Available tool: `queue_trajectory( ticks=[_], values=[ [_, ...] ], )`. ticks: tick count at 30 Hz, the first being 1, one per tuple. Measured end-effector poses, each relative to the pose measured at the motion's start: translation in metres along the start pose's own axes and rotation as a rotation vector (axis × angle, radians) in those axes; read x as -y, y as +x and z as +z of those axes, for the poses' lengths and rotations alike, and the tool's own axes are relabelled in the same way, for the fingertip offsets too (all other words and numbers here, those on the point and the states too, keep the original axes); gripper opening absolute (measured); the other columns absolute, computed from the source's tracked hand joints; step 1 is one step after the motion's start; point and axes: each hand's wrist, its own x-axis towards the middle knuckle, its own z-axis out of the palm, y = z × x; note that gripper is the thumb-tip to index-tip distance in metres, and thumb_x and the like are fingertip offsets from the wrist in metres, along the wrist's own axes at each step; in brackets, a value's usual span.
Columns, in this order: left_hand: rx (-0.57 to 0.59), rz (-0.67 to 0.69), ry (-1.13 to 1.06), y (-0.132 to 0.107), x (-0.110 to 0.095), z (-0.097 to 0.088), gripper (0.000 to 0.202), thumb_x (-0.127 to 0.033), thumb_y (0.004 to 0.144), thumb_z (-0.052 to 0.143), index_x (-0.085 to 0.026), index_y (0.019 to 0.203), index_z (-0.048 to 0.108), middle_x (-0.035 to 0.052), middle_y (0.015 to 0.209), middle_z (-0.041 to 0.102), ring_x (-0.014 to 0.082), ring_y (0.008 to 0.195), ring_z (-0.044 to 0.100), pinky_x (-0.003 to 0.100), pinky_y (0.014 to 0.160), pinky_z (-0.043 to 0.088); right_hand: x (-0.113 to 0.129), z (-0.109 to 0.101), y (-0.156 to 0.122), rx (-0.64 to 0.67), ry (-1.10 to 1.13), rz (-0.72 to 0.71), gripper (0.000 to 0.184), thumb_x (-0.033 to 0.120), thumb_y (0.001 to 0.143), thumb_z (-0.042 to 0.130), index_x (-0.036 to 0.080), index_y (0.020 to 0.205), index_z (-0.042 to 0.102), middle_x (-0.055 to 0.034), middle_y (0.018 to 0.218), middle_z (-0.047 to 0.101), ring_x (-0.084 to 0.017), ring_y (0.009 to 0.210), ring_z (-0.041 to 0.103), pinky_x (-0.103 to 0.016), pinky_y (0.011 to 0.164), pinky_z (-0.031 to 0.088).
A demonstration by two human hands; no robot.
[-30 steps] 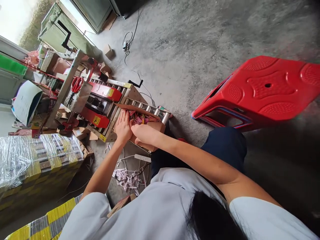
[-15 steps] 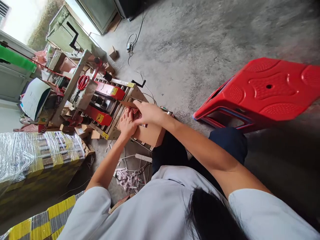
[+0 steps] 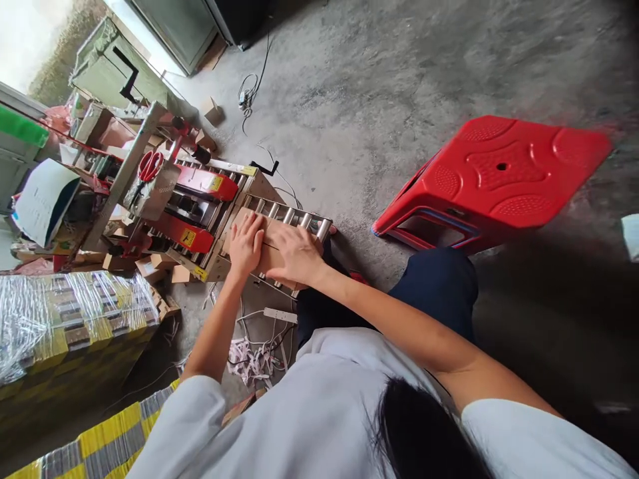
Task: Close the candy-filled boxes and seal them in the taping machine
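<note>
A small brown cardboard box (image 3: 270, 255) lies on the metal rollers at the near end of a roller conveyor (image 3: 284, 214), its top flaps folded down. My left hand (image 3: 246, 243) lies flat on the box's far left part, fingers stretched out. Across the nearer right part of the top rests my right hand (image 3: 295, 255), its fingers spread and its thumb apart. Both palms press on the cardboard and grip nothing. What is inside the box is hidden. Just beyond my left hand stand the red side guides (image 3: 207, 183) of a carton sealing machine.
Red-handled scissors (image 3: 150, 166) sit on the machine's frame. A red plastic stool (image 3: 499, 173) stands to the right. Film-wrapped stacked cartons (image 3: 74, 319) are at the left. A power strip (image 3: 280, 315) and pink-white strips (image 3: 252, 362) lie on the floor below the conveyor.
The box's raised flap has been folded down and the opening is covered. My hands have moved from inside the opening to lying flat on top. The view has shifted slightly right.
</note>
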Motion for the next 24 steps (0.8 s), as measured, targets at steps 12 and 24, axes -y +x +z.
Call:
queue_trajectory(
  ticks=[12,24],
  values=[
    [0.224,0.141,-0.146,-0.011,-0.044,0.006,0.072,-0.063,0.099,0.030,-0.020,0.156,0.035,0.0105,0.164,0.029,0.0266,0.155,0.021,0.050,0.127,0.019,-0.019,0.014,-0.021,0.049,0.353,0.088,0.094,0.038,0.084,0.065,0.007,0.159,0.018,-0.0240,0.166,0.010,-0.038,0.155,0.009,-0.060,0.123,0.017],
    [0.340,0.235,0.027,0.011,0.028,-0.010,0.097,-0.048,0.077,0.068,-0.014,0.158,0.028,0.0183,0.167,0.015,0.0391,0.155,0.007,0.058,0.125,0.011,-0.150,0.022,-0.096,-0.171,0.958,0.498,0.056,0.046,0.072,0.073,0.019,0.120,0.064,-0.0153,0.110,0.074,-0.027,0.108,0.071,-0.050,0.105,0.052]
  ],
)
